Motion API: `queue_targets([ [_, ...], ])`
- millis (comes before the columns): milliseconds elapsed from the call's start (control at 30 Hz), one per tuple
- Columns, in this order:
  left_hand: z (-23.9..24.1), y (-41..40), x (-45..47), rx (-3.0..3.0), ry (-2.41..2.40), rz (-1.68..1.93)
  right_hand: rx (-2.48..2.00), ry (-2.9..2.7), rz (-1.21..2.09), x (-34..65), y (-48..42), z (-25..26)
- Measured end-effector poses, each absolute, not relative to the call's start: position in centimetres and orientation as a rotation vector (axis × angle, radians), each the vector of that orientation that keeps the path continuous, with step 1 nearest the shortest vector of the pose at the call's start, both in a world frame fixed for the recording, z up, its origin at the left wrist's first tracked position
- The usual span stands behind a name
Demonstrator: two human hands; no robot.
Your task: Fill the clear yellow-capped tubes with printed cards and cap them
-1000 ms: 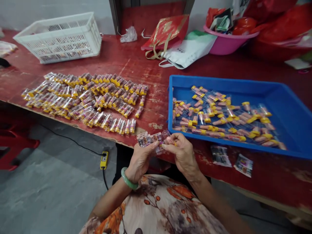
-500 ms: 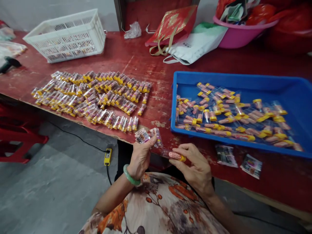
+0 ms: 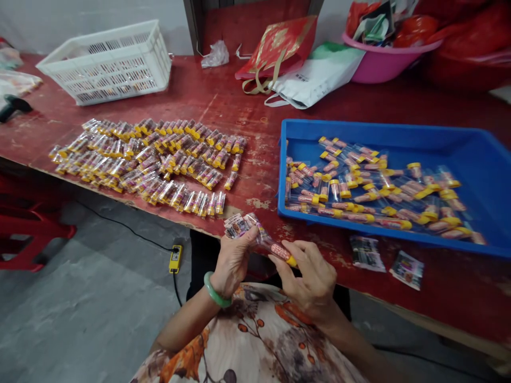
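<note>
My left hand point(image 3: 235, 260), with a green bangle at the wrist, pinches several printed plastic sleeves point(image 3: 236, 225) under its thumb. One sleeve stands apart and its mouth meets the clear end of a tube. My right hand point(image 3: 309, 274) grips that yellow-capped tube point(image 3: 281, 252) of pink pellets near its cap. How far the tube is inside the sleeve I cannot tell. On the right, a blue tray point(image 3: 383, 127) contains many loose capped tubes. Rows of sleeved tubes point(image 3: 171, 154) lie on the red table to the left.
Two stacks of flat sleeves point(image 3: 367, 254) lie before the tray. A white crate point(image 3: 120, 69), a red bag point(image 3: 279, 45), a white bag point(image 3: 315, 80) and a pink basin point(image 3: 383, 64) stand along the back. A yellow power socket point(image 3: 175, 259) is below the table edge.
My right hand has moved left, bringing the tube up to the sleeve's mouth. The tube now tilts more, cap end down. My left hand keeps its hold on the sleeves.
</note>
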State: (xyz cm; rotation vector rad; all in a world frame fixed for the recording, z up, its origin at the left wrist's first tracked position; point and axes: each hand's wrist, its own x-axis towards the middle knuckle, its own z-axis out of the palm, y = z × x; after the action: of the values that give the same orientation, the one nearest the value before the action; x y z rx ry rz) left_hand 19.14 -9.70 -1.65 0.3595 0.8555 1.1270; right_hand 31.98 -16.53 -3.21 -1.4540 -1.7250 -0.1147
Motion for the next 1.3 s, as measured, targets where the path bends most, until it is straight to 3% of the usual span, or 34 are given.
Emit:
queue_targets([
  [367,-2.5,-10.2,19.2,0.403,0.862,1.015,-1.525,-1.665,-0.270,30.1,-15.8,-4.5],
  [600,-2.4,-9.5,18.3,0.399,0.825,0.965,-1.275,-1.659,0.484,32.3,-14.7,-2.1],
  [1300,-2.0,-10.4,18.9,0.418,0.745,0.825,-1.306,-1.503,0.211,31.8,-14.8,-1.4],
])
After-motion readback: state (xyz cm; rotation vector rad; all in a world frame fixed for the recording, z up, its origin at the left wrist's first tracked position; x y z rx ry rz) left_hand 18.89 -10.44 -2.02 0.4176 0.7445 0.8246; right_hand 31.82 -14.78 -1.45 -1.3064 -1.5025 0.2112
